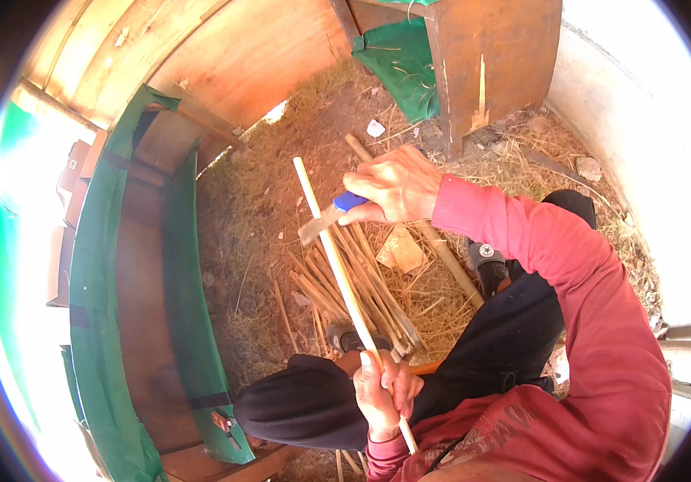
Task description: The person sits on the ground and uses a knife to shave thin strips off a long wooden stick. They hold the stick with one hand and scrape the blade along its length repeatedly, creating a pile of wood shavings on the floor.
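Observation:
My left hand (385, 394), low in the view, is closed around the lower part of a long, pale, slender stick (339, 269). The stick slants up and to the left, away from me, over my legs. Farther off, my right hand (397, 185) grips the blue handle of a knife (350, 201) with a short, broad blade. That blade lies across the upper part of the stick and appears to touch it. Below the stick, a pile of split wooden strips (365, 281) rests on the ground between my feet.
A thick pole (451, 263) lies on the straw right of the strips, near a flat pale piece (400, 249). Green-covered wooden framing (96, 265) stands at left. A wooden cabinet (494, 64) is at the far right, beside a white wall (626, 104).

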The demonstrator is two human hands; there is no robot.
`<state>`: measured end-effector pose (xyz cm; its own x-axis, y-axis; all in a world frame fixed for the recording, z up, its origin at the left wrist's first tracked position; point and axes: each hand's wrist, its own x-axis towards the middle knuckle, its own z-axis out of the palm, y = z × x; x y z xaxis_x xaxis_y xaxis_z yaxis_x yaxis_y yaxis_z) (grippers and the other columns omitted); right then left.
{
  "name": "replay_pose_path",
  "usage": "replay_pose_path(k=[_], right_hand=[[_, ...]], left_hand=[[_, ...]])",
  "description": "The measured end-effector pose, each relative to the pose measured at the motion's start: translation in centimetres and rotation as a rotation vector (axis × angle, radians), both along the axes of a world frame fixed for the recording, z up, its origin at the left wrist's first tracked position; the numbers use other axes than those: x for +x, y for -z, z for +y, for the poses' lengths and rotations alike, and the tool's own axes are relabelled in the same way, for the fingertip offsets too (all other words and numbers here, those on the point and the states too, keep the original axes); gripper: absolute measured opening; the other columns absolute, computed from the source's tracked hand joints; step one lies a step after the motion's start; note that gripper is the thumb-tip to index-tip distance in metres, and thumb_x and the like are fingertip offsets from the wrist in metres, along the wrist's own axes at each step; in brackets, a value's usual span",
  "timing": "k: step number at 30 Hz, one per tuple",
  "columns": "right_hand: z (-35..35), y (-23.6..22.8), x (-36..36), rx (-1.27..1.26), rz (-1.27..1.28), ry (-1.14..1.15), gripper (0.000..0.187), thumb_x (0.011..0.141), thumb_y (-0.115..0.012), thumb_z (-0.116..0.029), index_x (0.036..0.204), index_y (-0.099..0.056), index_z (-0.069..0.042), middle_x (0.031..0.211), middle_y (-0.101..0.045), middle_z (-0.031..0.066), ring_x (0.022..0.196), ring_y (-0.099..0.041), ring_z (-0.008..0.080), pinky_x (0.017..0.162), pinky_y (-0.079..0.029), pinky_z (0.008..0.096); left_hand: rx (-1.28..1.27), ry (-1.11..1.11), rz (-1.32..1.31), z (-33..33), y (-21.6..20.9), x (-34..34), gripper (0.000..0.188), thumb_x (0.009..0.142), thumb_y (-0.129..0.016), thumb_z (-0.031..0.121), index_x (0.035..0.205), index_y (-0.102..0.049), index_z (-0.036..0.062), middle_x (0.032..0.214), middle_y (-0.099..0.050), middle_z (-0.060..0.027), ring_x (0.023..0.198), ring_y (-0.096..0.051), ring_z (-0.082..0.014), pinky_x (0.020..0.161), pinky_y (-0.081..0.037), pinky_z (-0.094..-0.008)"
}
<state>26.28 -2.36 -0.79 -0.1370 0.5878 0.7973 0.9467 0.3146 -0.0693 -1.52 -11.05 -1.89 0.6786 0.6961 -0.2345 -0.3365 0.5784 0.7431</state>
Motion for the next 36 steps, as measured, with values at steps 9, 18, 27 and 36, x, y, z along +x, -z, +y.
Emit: replay_pose_path(k=[9, 18, 27, 36], right_hand=[[2.1, 0.9, 15.3, -0.270, 0.388, 0.945, 0.062, 0.095, -0.036, -0.060, 0.083, -0.066, -0.006, 0.064, -0.064, 0.0145, 0.057, -0.064, 0.0336, 0.050, -0.048, 0.0460], [-0.8, -1.1, 0.8, -0.108, 0.206, 0.111, 0.050, 0.092, -0.050, -0.056, 0.078, -0.054, -0.009, 0.052, -0.053, 0.0081, 0.041, -0.053, 0.0267, 0.040, -0.042, 0.0387], [-2.7, -1.0, -1.1, -0.286, 0.190, -0.074, 0.041, 0.083, -0.069, -0.043, 0.079, -0.056, -0.005, 0.065, -0.057, 0.0117, 0.052, -0.057, 0.0347, 0.046, -0.042, 0.0422], [-3.8, -1.2, -2.0, -0.315, 0.183, -0.104, 0.039, 0.084, -0.068, -0.042, 0.080, -0.057, -0.005, 0.060, -0.057, 0.0127, 0.050, -0.057, 0.0356, 0.045, -0.042, 0.0427]], left_hand=[[0.041, 0.088, -0.165, -2.9, 0.8, -4.0, 0.043, 0.102, -0.040, 0.038, 0.069, -0.041, 0.0105, 0.047, -0.033, 0.0018, 0.031, -0.030, -0.0097, 0.033, -0.020, -0.0250], [0.123, 0.002, -0.050, 0.9, 1.9, -1.4, 0.046, 0.102, -0.033, 0.047, 0.070, -0.039, 0.0132, 0.039, -0.033, 0.0009, 0.027, -0.024, -0.0093, 0.032, -0.017, -0.0245], [0.104, 0.087, -0.016, -0.2, 1.7, -0.2, 0.048, 0.102, -0.036, 0.042, 0.064, -0.036, 0.0136, 0.039, -0.034, -0.0002, 0.027, -0.027, -0.0102, 0.034, -0.019, -0.0250], [0.115, 0.064, -0.048, 0.0, 1.1, -0.6, 0.050, 0.101, -0.041, 0.039, 0.059, -0.036, 0.0117, 0.045, -0.032, 0.0024, 0.032, -0.029, -0.0091, 0.036, -0.021, -0.0238]])
